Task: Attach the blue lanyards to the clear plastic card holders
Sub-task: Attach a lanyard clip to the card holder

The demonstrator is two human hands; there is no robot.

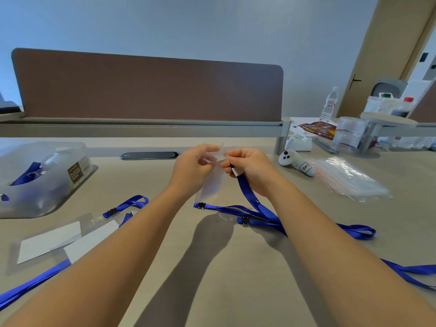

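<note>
Head view, left hand (pixel 193 168) pinching clear card holder (pixel 210 185), right hand (pixel 252 168) pinching blue lanyard (pixel 247 192) clip

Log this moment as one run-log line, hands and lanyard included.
step: clipping | left hand: holds clear card holder above desk | right hand: holds blue lanyard clip at holder top | attached: cannot tell

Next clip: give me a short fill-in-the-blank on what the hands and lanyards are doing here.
1. The left hand holds a clear ____ card holder.
2. The right hand grips the clip end of a ____ lanyard.
3. The white controller lies on the person's ____ side.

Missing: plastic; blue; right
</note>
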